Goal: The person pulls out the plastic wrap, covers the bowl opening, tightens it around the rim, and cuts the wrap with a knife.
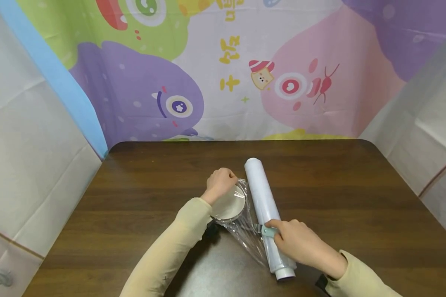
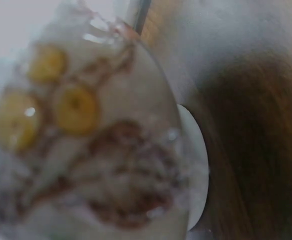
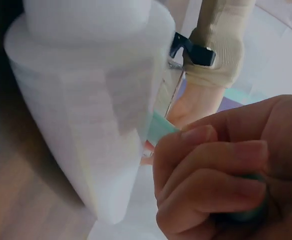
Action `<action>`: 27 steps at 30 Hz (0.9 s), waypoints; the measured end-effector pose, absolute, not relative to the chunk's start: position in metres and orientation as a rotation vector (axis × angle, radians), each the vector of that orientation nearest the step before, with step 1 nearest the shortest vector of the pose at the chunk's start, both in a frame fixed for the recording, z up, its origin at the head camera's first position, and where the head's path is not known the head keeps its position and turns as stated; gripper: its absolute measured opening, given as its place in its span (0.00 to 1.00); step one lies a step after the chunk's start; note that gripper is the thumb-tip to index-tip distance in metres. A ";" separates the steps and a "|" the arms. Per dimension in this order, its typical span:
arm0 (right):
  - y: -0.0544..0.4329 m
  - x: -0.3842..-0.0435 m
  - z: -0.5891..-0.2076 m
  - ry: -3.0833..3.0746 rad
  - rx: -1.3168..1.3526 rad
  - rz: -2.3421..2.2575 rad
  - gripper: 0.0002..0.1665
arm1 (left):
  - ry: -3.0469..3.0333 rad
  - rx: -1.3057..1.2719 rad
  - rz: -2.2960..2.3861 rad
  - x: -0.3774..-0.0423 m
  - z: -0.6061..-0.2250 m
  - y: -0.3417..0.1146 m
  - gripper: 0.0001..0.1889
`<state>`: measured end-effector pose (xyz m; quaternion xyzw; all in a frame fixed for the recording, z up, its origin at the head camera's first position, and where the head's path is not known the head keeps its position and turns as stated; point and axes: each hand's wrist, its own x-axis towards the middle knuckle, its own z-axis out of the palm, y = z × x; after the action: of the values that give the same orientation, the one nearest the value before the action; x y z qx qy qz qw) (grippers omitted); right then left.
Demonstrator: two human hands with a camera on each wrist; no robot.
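A white bowl (image 1: 228,204), patterned outside with yellow and brown (image 2: 75,110), stands mid-table with clear cling film (image 1: 245,235) over it. My left hand (image 1: 221,181) is at the far rim, fingers curled, pinching the film's edge; the fingertips are partly hidden. Film stretches from the bowl to a thick white roll of cling film (image 1: 262,194) lying just right of it. My right hand (image 1: 301,241) grips a mint-green utility knife (image 1: 269,231) across the roll's near half, its metal end pointing left at the film. In the right wrist view, curled fingers (image 3: 211,165) wrap its handle.
The brown wooden table (image 1: 152,173) extends around the bowl and roll. A cartoon-print curtain (image 1: 223,82) hangs behind its far edge. Pale fabric walls (image 1: 33,144) flank the table.
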<state>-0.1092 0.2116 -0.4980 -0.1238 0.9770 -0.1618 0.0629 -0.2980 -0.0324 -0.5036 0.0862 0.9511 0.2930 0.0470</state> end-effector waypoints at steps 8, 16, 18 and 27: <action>0.214 -0.078 -0.505 3.022 -0.378 -0.499 0.22 | 2.887 0.274 0.913 -0.296 -0.501 -0.032 0.13; 0.220 -0.048 -0.512 3.064 -0.453 -0.507 0.24 | 2.895 0.271 0.921 -0.297 -0.503 -0.032 0.12; 0.221 -0.041 -0.515 3.060 -0.463 -0.515 0.26 | 2.896 0.270 0.922 -0.297 -0.504 -0.032 0.12; 0.223 -0.016 -0.528 2.977 -0.341 -0.593 0.30 | 2.897 0.284 0.912 -0.298 -0.505 -0.033 0.11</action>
<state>-0.0156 0.2234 -0.5281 -0.1114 0.9737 -0.1940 0.0433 -0.2983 -0.0330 -0.5046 0.0932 0.9487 0.2988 0.0457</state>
